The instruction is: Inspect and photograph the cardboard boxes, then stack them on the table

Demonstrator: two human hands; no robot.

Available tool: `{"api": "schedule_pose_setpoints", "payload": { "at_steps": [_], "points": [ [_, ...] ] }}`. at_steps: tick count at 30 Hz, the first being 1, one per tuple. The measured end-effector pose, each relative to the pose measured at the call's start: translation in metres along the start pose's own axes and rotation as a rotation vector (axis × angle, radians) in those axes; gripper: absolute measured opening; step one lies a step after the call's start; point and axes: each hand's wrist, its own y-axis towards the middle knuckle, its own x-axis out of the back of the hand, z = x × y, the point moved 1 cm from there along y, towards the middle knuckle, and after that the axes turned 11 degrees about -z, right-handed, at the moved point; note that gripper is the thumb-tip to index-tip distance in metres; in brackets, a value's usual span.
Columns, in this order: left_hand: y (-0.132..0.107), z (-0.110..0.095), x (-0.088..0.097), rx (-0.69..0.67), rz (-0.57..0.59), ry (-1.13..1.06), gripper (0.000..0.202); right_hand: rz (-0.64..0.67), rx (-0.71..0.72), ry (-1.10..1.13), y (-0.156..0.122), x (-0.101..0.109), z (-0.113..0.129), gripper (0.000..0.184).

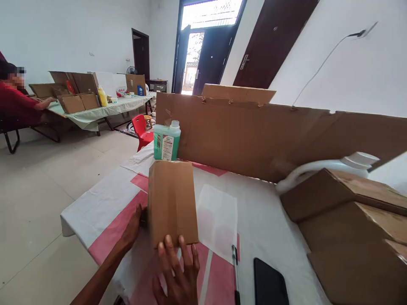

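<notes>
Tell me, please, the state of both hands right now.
Left hand: beside the box, partly hidden; grip cannot be told.
Right hand: open, touching the near edge of the box.

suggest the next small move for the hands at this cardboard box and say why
Probably settle the left hand firmly against the left side of the cardboard box: the right hand is at its near edge, while the left is beside it, contact hard to make out, so firmer support might steady it.
</notes>
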Motion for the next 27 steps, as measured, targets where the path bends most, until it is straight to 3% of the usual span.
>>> {"api": "schedule_pose_setpoints", "payload": {
  "at_steps": [2, 7, 11, 14, 18, 22, 27],
  "points": [
    [-0.025, -0.001, 0.001, 0.003, 0.025, -0.03, 0.091, -0.003, -0.046, 0.018, 0.004, 0.015, 0.003, 0.077],
    [-0.079, -0.014, 0.004, -0.133, -0.06, 0.048, 0.086, -0.075, -0.268, 0.132, 0.006, 0.042, 0.002, 0.072],
    [-0.128, -0.03, 0.004, -0.32, -0.084, 0.196, 0.067, -0.206, -0.62, 0.259, -0.012, 0.058, -0.003, 0.066],
    [-0.156, -0.035, -0.001, -0.457, -0.042, 0.32, 0.063, -0.227, -0.933, 0.346, -0.028, 0.068, -0.01, 0.062],
    [-0.166, -0.029, -0.009, -0.653, 0.004, 0.389, 0.072, -0.245, -1.157, 0.451, -0.032, 0.08, -0.021, 0.069],
    [-0.164, -0.03, -0.016, -0.854, -0.013, 0.515, 0.088, -0.28, -1.197, 0.565, -0.017, 0.089, -0.039, 0.068],
    [-0.165, -0.055, -0.027, -1.027, 0.112, 0.719, 0.12, -0.24, -1.205, 0.605, 0.002, 0.105, -0.069, 0.066]
  ]
}}
